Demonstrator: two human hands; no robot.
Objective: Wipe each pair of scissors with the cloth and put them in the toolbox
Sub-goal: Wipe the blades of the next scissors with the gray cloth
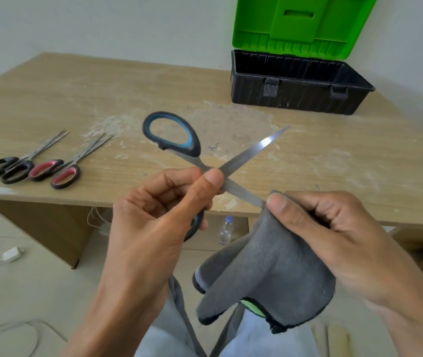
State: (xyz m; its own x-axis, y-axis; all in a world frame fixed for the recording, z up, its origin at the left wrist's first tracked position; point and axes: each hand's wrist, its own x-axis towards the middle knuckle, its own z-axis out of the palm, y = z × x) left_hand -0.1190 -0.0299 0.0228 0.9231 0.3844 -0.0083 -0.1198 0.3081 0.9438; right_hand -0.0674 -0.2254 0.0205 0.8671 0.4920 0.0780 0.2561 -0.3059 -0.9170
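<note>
Holding the blue-handled scissors (251, 150) above the near edge of the table (128, 86), the left hand (153, 215) pinches the pivot between thumb and curled fingers, blades spread in an X; the right hand (334, 233) pinches the grey cloth (269, 266) round the lower blade's tip, thumb on top. Toolbox (295, 96), far right of table, black, green lid (300, 21) upright: only ribbed inner walls show, floor hidden behind the front wall. Black-handled scissors (7, 170) and red-handled scissors (53, 173) lie side by side at the table's left; the lower blue loop is mostly hidden behind the left hand, the wrapped blade tip unseen.
</note>
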